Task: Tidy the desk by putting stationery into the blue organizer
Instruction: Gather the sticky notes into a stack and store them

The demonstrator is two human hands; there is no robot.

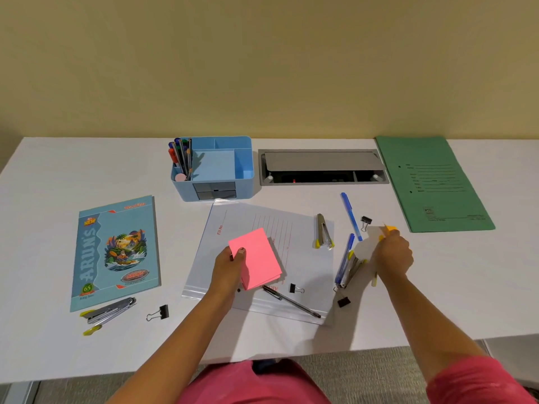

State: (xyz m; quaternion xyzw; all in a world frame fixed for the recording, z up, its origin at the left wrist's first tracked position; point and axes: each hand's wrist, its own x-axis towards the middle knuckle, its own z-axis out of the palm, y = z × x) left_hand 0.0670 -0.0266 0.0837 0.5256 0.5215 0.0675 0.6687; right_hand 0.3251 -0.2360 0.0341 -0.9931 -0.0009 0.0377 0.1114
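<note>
The blue organizer (245,167) stands at the back middle of the white desk, with several pens (180,154) upright in its left slot. My left hand (229,265) grips a pink sticky-note pad (258,258) just above a clear file folder (303,228). My right hand (392,255) is closed around a yellow sticky-note pad (390,228), of which only a corner shows. Loose on the desk are two blue pens (351,215) (344,259), a black pen (291,301), staplers (323,231) (109,313) (353,271) and several black binder clips (159,312).
A blue "Arun's" notebook (115,252) lies at the left. A green file folder (431,182) lies at the back right. A grey cable hatch (322,167) is set into the desk beside the organizer. The desk's front edge (291,354) is close to my body.
</note>
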